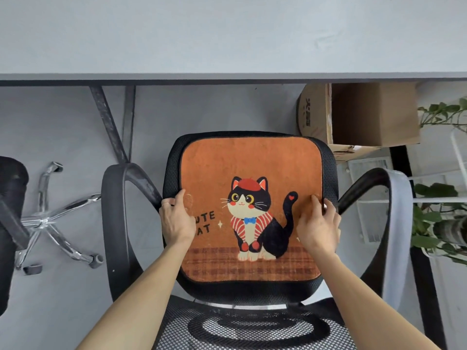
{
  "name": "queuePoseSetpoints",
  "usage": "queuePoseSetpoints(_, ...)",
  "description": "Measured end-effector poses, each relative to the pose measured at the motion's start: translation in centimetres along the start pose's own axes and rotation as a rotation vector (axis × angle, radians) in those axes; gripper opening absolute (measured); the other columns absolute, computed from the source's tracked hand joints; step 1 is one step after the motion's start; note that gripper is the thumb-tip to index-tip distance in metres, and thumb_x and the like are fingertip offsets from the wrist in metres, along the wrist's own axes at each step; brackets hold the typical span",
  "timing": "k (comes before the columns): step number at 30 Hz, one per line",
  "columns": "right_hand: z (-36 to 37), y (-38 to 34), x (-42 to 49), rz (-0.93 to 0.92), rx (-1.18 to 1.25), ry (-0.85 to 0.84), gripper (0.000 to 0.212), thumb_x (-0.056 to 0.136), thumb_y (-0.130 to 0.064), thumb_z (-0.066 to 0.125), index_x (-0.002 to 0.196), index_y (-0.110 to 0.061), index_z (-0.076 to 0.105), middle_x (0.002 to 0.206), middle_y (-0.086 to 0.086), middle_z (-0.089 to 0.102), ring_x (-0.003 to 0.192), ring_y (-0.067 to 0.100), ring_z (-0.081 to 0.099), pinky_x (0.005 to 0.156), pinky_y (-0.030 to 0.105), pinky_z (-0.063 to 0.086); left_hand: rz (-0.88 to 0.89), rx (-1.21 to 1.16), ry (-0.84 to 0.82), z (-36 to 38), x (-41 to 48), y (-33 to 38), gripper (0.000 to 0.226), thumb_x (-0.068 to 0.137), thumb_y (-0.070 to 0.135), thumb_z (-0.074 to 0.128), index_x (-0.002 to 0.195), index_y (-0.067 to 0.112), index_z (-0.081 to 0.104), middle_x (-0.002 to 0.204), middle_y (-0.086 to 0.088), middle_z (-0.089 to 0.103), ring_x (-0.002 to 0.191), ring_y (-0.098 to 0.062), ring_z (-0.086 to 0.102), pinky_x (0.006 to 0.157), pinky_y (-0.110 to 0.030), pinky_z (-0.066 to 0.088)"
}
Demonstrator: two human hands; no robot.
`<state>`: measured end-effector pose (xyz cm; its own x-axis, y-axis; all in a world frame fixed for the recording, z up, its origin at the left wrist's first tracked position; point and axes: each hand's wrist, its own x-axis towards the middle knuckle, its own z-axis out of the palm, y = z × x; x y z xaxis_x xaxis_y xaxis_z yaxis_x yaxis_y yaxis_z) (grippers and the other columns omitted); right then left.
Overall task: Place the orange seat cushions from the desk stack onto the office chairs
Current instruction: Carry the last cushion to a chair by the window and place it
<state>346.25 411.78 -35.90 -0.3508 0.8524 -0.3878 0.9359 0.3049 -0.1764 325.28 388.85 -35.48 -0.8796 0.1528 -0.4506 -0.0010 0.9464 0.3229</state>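
Observation:
An orange seat cushion [252,160] with a cartoon cat print lies flat on the black mesh seat of an office chair [328,168] right below me. My left hand [174,219] grips the cushion's left edge, thumb on top and fingers curled under. At the right edge my right hand [319,228] rests the same way, thumb on the fabric and fingers over the rim. The chair's mesh backrest [252,327] is at the bottom of the view. No desk stack of cushions shows in this view.
The grey desk [227,36] spans the top, its dark legs [108,122] behind the chair. Black armrests [118,223] flank the seat. A second chair's chrome base [50,218] is on the left. A cardboard box [358,114], white rack [454,173] and potted plants [444,223] stand on the right.

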Motion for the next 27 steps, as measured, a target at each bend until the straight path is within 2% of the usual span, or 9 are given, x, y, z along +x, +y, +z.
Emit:
queuePoseSetpoints(4, 0.2, 0.0, -0.3, 0.009, -0.012, -0.003, 0.056, 0.098, -0.029, 0.05, 0.152, -0.025, 0.036, 0.157, 0.012, 0.03, 0.139, 0.039, 0.03, 0.103, 0.058, 0.037, 0.038, -0.02, 0.009, -0.1, 0.9, 0.1, 0.078, 0.083, -0.007, 0.065, 0.149, 0.027, 0.043, 0.124, -0.009, 0.046, 0.118, -0.029, 0.048, 0.09, -0.042, 0.051)
queuePoseSetpoints(8, 0.5, -0.1, -0.6, 0.03, 0.002, -0.005, 0.057, 0.099, -0.029, 0.046, 0.154, -0.027, 0.031, 0.161, 0.009, 0.025, 0.143, 0.036, 0.024, 0.108, 0.058, 0.033, 0.044, -0.013, 0.013, -0.1, 0.9, -0.1, 0.078, 0.084, -0.008, 0.062, 0.15, 0.028, 0.042, 0.126, -0.008, 0.045, 0.117, -0.027, 0.048, 0.076, -0.039, 0.05)
queuePoseSetpoints(14, 0.6, -0.1, -0.2, 0.032, -0.014, 0.001, 0.056, 0.101, -0.028, 0.044, 0.155, -0.027, 0.03, 0.163, 0.008, 0.023, 0.144, 0.034, 0.021, 0.11, 0.057, 0.031, 0.064, -0.001, 0.007, 0.0, 1.4, -0.5, 0.082, 0.083, -0.009, 0.062, 0.152, 0.03, 0.039, 0.125, -0.007, 0.044, 0.115, -0.028, 0.049, 0.068, -0.04, 0.053)
queuePoseSetpoints(27, 0.5, -0.1, -0.2, 0.037, -0.038, -0.016, 0.056, 0.102, -0.03, 0.042, 0.156, -0.027, 0.027, 0.163, 0.007, 0.021, 0.145, 0.034, 0.02, 0.111, 0.056, 0.031, 0.054, 0.03, -0.012, -0.1, 1.7, -0.3, 0.082, 0.084, -0.005, 0.063, 0.152, 0.031, 0.038, 0.126, -0.005, 0.043, 0.119, -0.027, 0.047, 0.074, -0.043, 0.054)
